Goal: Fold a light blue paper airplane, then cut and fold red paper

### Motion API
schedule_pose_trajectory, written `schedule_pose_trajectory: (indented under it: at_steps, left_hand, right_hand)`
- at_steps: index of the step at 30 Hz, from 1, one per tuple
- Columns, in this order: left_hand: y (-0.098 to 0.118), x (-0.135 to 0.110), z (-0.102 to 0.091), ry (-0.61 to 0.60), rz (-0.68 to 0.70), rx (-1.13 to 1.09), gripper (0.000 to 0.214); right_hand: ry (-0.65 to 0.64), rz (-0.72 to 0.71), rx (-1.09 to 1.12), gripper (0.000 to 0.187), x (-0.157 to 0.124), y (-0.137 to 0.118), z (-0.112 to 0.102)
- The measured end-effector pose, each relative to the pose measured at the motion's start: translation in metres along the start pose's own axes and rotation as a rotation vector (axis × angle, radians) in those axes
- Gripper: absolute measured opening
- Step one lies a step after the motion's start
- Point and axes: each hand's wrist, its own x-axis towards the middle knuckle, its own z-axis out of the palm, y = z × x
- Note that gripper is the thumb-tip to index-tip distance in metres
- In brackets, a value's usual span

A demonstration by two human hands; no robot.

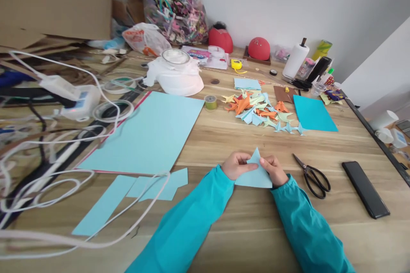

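Note:
A folded sheet of light blue paper (254,179) is held between my two hands just above the wooden table, one corner pointing away from me. My left hand (237,165) grips its left side, the thumb lying across the front. On the right edge, my right hand (273,170) pinches the paper between thumb and bent fingers. Black-handled scissors (315,178) lie to the right of my right hand, points toward the back. Farther back is a pile of folded paper cranes (256,108) in orange, pale green, yellow and light blue.
Large light blue sheets (150,132) and paper offcuts (102,204) lie at left, with a white cable (144,217) looping over the offcuts. A black phone (365,190) rests at right. Behind are a teal square sheet (315,113), a tape roll (210,102) and a white bag (179,74).

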Motion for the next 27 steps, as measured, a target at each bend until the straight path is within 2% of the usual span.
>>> schedule_pose_trajectory:
  at_steps: [5,17,21,27]
  left_hand:
    - [-0.0007,-0.001,0.0001,0.006,0.034,0.043,0.035]
    - [-0.0034,0.0023,-0.0016,0.024,0.072,0.064,0.04]
    - [-0.003,0.0018,-0.0011,0.019,0.054,0.03,0.042]
    - [-0.0006,-0.0002,0.0008,0.065,0.034,-0.058,0.033]
  right_hand:
    - [-0.026,0.001,-0.001,0.054,-0.0024,-0.0043,0.0024]
    - [0.042,-0.045,0.038,0.058,0.0025,-0.0017,0.0025]
    - [0.052,-0.039,0.043,0.058,0.0019,-0.0012,0.0029]
    - [0.028,-0.047,0.048,0.056,0.0005,-0.0014,0.0036]
